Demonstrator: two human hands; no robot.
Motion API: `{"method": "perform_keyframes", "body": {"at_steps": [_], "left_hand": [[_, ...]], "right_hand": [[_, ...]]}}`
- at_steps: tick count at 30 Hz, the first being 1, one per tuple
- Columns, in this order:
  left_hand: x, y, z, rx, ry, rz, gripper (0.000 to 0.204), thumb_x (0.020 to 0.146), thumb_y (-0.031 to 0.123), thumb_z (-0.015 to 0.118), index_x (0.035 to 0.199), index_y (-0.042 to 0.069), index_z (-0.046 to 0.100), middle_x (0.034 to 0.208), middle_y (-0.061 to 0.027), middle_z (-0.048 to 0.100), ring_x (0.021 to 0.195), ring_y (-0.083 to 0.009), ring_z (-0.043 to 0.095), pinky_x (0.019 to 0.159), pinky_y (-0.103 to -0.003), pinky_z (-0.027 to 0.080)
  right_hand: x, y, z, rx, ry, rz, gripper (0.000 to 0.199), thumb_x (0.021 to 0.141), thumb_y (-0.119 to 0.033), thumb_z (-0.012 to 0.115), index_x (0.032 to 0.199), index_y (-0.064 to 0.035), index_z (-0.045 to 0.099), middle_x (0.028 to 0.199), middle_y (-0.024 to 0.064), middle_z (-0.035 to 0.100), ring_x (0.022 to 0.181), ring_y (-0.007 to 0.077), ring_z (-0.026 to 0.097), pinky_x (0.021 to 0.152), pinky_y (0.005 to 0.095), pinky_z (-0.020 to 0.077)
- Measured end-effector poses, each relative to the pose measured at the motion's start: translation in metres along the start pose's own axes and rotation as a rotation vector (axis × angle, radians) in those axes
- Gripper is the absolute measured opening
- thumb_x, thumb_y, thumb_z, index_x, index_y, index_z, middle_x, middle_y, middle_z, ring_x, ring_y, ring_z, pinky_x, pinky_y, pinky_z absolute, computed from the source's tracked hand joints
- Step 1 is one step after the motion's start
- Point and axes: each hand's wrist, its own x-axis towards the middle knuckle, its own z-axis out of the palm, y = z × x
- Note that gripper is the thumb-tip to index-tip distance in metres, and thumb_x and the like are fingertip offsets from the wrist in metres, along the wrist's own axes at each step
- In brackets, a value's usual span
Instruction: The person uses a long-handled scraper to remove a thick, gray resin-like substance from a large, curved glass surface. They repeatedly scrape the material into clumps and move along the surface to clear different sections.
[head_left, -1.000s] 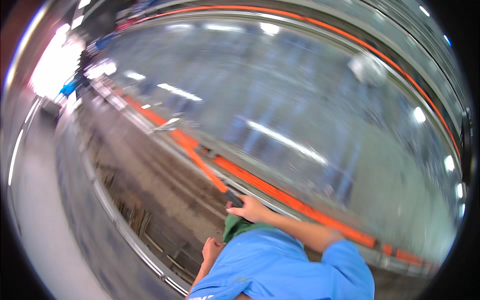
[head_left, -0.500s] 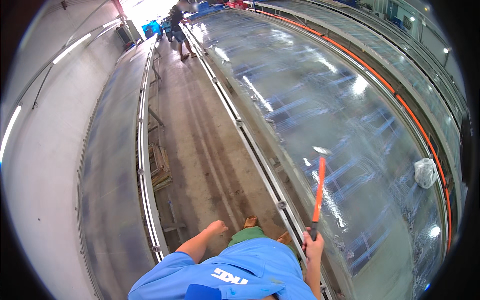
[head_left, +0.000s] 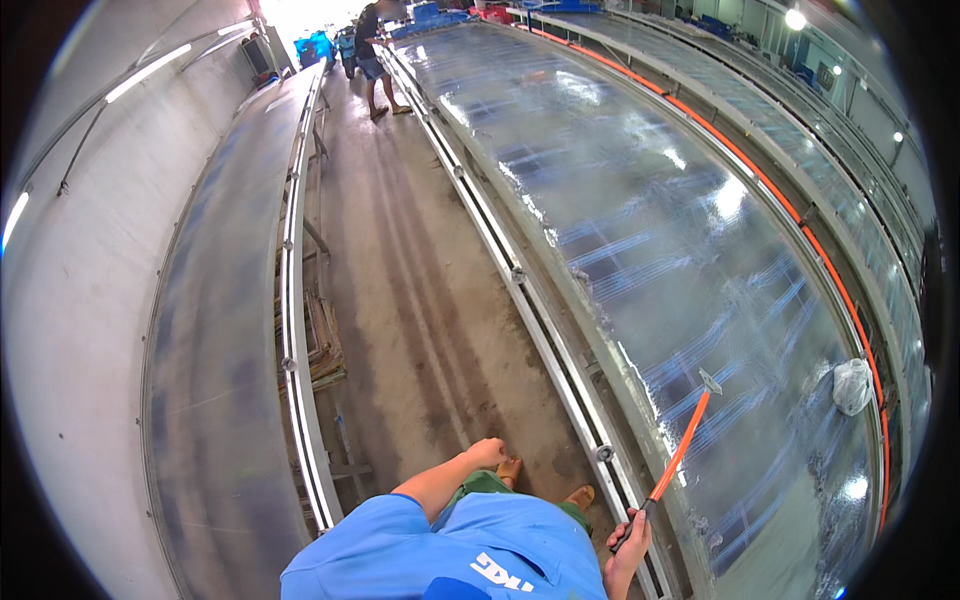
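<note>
Fingers (head_left: 640, 518) of the right hand (head_left: 629, 541) are wrapped snugly round the black grip of a scraper (head_left: 682, 447), just above the near left edge of the long table (head_left: 640, 215). The left hand (head_left: 488, 453), left of the table and over the floor (head_left: 395, 290), is partly curled; its palm is hidden, so how tightly it is closed and whether it has hold of anything cannot be told. From the right hand the scraper reaches across the table's left edge, pointing away from the person and slanting rightward, its long axis diagonal to that edge. It has a slim, straight orange shaft and a small grey head (head_left: 711, 381) set crosswise over the tabletop; whether the head touches it is unclear. Glossy and grey, the table shows blue streaks beneath its sheen. A metal rail (head_left: 561, 363) runs along its left side and an orange strip (head_left: 690, 113) along its right, with a whitish plastic bundle (head_left: 853, 387) beside that strip. Another person (head_left: 370, 62) stands left of the table's far end.
</note>
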Motion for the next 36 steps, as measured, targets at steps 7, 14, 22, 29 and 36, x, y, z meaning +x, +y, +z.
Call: {"method": "perform_keyframes", "body": {"at_steps": [7,14,22,29,36], "left_hand": [[-0.054,0.018,-0.003,-1.757,-0.251,-0.189,0.038,0.103,0.044,0.063,0.100,0.006,0.067,0.095,-0.0126,0.073,0.092,-0.0261,0.071,0.083,-0.044,0.058],[-0.031,-0.031,0.009,-0.874,0.118,-0.135,0.045,0.102,0.047,0.061,0.097,0.003,0.071,0.090,-0.0139,0.073,0.076,-0.0261,0.070,0.070,-0.044,0.058],[0.012,-0.144,0.001,-0.399,0.047,-0.162,0.022,0.100,0.024,0.065,0.091,0.004,0.068,0.075,-0.0048,0.068,0.060,-0.0126,0.062,0.052,-0.028,0.048],[0.021,-0.136,-0.004,0.095,0.125,0.159,0.017,0.099,0.018,0.064,0.099,0.002,0.068,0.078,-0.0107,0.069,0.071,-0.0268,0.066,0.071,-0.039,0.053],[0.013,0.028,0.015,-0.052,0.187,0.605,0.012,0.102,0.013,0.061,0.103,0.001,0.064,0.080,-0.0083,0.065,0.069,-0.0214,0.059,0.069,-0.036,0.049]], "right_hand": [[-0.008,0.028,0.023,0.031,-0.031,0.099,0.046,0.108,-0.048,0.050,0.110,-0.0033,0.060,0.059,0.0022,0.049,0.041,0.0105,0.044,0.037,0.0258,0.0365],[-0.019,-0.003,0.062,0.130,-0.071,0.088,0.050,0.108,-0.046,0.044,0.121,-0.0019,0.064,0.064,0.0003,0.050,0.049,0.0097,0.047,0.043,0.0261,0.0375],[-0.066,0.001,0.049,0.097,0.030,-0.079,0.027,0.107,-0.025,0.056,0.119,-0.0013,0.057,0.099,0.0073,0.068,0.079,0.0142,0.066,0.071,0.0290,0.0521],[-0.129,0.017,0.005,0.019,0.310,-0.126,0.040,0.104,-0.014,0.061,0.140,-0.0004,0.052,0.108,0.0077,0.066,0.086,0.0133,0.066,0.076,0.0269,0.0525],[-0.163,0.025,-0.063,-0.065,0.520,-0.208,0.049,0.101,-0.008,0.060,0.149,-0.0012,0.049,0.111,0.0079,0.065,0.089,0.0145,0.064,0.082,0.0292,0.0526]]}}
